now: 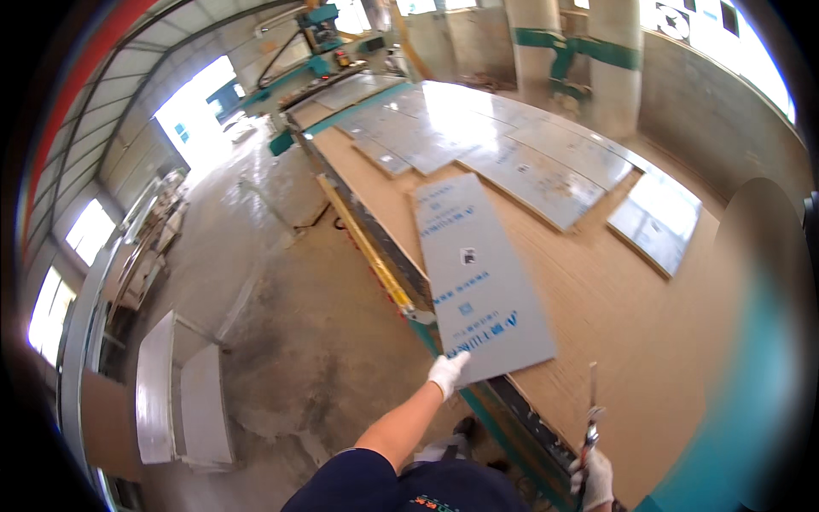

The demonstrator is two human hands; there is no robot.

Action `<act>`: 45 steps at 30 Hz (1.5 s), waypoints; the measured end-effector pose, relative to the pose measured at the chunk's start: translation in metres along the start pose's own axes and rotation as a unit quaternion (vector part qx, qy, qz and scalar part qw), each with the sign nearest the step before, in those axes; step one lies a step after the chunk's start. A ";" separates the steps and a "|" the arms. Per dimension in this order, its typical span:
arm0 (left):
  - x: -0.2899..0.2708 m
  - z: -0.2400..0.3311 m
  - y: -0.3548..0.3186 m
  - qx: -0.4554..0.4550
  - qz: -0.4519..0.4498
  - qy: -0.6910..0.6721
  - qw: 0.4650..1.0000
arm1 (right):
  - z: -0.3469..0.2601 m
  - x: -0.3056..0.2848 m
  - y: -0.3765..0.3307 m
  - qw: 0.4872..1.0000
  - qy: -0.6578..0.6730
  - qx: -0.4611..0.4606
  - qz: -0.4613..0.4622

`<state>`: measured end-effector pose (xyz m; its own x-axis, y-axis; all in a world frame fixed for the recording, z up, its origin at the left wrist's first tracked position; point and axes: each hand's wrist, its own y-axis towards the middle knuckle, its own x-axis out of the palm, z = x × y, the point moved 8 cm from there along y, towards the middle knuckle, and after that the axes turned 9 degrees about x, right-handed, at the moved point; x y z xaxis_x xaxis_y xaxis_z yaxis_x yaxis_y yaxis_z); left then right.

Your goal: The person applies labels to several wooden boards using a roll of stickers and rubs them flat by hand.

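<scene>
The left hand (pixel 447 373) is gripping the grey panel's (pixel 478 277) overhanging corner; the right hand (pixel 594 478), closed, seemingly on a metal tool (pixel 590 418), could gouge the counter (pixel 631 316) as the panel is slipping.

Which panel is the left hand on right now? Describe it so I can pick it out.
Start at the long brown machine bed that is covered with cut grey panels. The panel lies nearest the person, at the bed's left edge, with the gloved left hand on its near corner. Unlike the flat, tightly nested panels farther back, it lies askew, alone, overhanging the edge.

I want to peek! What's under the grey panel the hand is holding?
Under the grey panel lies the brown table, showing around it. The left hand grips its near corner. Whatever is directly beneath stays hidden.
</scene>
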<state>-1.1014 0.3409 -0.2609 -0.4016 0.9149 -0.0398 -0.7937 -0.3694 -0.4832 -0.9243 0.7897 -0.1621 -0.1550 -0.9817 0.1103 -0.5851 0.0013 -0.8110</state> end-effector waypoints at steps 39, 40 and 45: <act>-0.095 -0.026 -0.147 0.035 -0.131 0.544 0.828 | -0.075 0.122 0.011 0.965 -0.241 -0.022 -0.106; -0.096 -0.024 -0.150 0.043 -0.124 0.537 0.834 | -0.076 0.116 0.000 0.962 -0.250 -0.025 -0.105; -0.053 0.011 -0.131 0.180 -0.116 0.509 0.834 | -0.082 -0.021 0.012 0.942 -0.236 -0.171 0.166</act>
<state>-0.9807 0.3393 -0.1858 0.2321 0.5657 -0.7913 -0.9554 -0.0202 -0.2947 -0.9933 0.8259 -0.1266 -0.0498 -0.8914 -0.4505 -0.8011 0.3051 -0.5150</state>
